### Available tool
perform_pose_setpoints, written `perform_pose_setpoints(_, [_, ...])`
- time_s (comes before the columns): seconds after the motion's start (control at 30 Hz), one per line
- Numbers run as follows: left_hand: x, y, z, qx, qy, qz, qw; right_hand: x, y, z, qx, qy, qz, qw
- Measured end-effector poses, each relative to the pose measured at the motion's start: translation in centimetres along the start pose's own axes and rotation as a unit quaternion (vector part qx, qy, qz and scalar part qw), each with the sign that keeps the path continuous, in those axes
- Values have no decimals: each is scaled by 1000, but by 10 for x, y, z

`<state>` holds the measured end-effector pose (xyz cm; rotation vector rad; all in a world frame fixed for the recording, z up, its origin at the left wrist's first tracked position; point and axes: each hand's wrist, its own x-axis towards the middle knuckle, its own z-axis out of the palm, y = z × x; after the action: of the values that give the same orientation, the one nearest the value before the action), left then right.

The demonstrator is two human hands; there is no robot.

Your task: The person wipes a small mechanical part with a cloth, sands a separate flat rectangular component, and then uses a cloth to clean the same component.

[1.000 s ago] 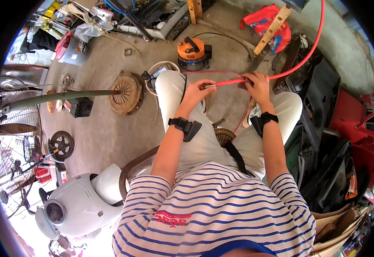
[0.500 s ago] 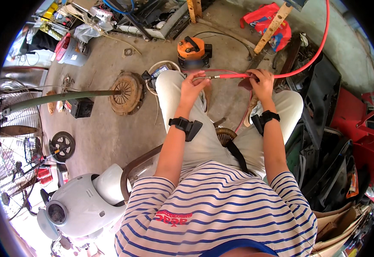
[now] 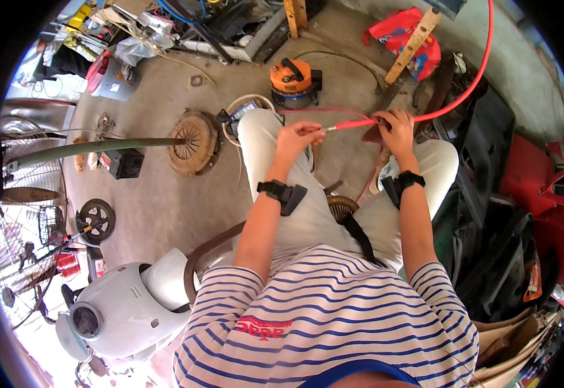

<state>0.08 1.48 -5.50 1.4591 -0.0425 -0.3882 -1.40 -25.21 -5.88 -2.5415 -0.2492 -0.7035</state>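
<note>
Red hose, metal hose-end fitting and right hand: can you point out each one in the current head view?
Red hose (image 3: 449, 108): head view, on the start of its upward curve.
Metal hose-end fitting (image 3: 330, 129): head view, on its silvery body.
Right hand (image 3: 397, 133): head view, on the back of the hand.

Left hand (image 3: 292, 143) pinched, right hand (image 3: 397, 132) curled

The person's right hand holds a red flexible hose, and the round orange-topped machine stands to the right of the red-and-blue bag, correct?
Not quite: the head view shows the round orange-topped machine left of the red-and-blue bag. The right hand does hold the red flexible hose.
</note>
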Motion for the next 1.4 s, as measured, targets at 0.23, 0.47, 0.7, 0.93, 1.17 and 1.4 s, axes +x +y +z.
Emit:
perform_pose_setpoints(0.23, [-5,10,2,17,-26,-37,999,6,-10,-4,18,36,-21,999])
perform_pose_setpoints(0.47, [4,-8,0,81,-55,-66,993,9,-15,-11,38,-5,-6,999])
perform_pose_setpoints(0.7, [2,-12,12,38,-118,-88,988,2,-9,1,4,-94,49,994])
perform_pose_setpoints(0.93, [-14,-54,57,149,-272,-145,940,-13,12,21,87,-247,111,959])
perform_pose_setpoints(1.17, [-11,-93,76,108,-183,-155,965,-6,-7,15,402,-133,250,871])
perform_pose_setpoints(1.4, [0,-99,65,-73,-73,-205,973,-9,23,-3,753,130,342,547])
